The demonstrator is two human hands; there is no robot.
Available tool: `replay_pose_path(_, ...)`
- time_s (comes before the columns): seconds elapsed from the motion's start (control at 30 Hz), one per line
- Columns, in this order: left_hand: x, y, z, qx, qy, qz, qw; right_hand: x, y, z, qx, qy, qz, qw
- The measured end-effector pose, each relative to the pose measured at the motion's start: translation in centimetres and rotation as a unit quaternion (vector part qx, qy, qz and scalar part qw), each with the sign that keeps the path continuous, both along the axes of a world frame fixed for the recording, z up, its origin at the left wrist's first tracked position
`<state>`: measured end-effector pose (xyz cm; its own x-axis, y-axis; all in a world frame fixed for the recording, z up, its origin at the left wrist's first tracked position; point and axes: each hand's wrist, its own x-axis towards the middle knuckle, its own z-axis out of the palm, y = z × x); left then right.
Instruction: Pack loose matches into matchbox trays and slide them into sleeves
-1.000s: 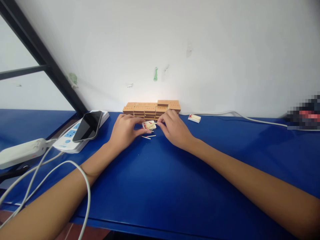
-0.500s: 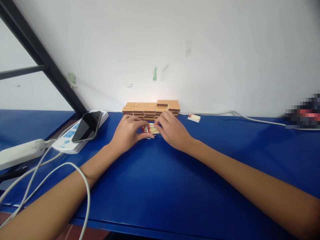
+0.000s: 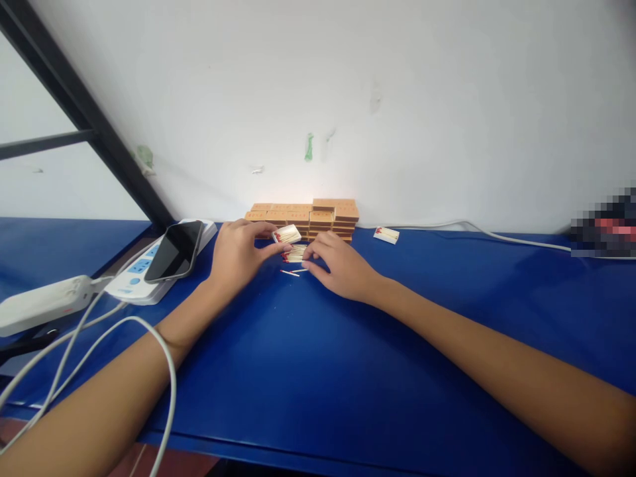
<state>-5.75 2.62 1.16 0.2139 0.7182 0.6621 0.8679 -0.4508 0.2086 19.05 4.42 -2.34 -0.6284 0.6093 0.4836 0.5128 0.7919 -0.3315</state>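
Note:
Between the thumb and fingers of my left hand [image 3: 242, 248] is a small white matchbox tray [image 3: 287, 234], tilted, with several red-tipped matches lying in it. Below it, a pile of loose matches [image 3: 297, 253] rests on the blue tabletop, and two stray matches [image 3: 290, 272] lie just in front. My right hand [image 3: 338, 268] is at the right end of the pile, thumb and fingers bent together at the match ends. Whether a match is pinched in them I cannot make out. Right behind stand stacked orange-brown matchboxes [image 3: 334, 203].
Another white tray [image 3: 386, 234] with a few matches lies to the right by the wall. A phone [image 3: 175, 252] rests on a white power strip [image 3: 144, 289] at the left. A white cable [image 3: 171, 384] loops over my left forearm. A black metal frame [image 3: 94, 136] slants at upper left.
My left hand has moved back and left, raising the tray off the matches so its inside shows. My right hand has come slightly forward, at the pile.

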Motion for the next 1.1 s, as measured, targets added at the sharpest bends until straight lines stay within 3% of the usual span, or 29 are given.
replay_pose_path(0.17,0.0,0.0,0.0,-0.009,0.003,0.006,1.000,-0.3,-0.3,-0.4,-0.059,-0.038,0.000,0.998)
replay_pose_path(0.43,0.2,-0.1,-0.3,0.001,0.009,-0.022,1.000,-2.5,-2.1,-0.9,-0.077,0.007,-0.085,0.993)
replay_pose_path(0.77,0.1,-0.1,-0.3,-0.004,0.003,-0.032,0.999,-3.0,-2.3,-0.9,-0.077,-0.001,-0.065,0.995)
replay_pose_path(1.1,-0.6,0.4,-0.3,-0.032,0.071,-0.023,0.997,-0.2,0.1,0.2,-0.066,-0.054,-0.024,0.996)
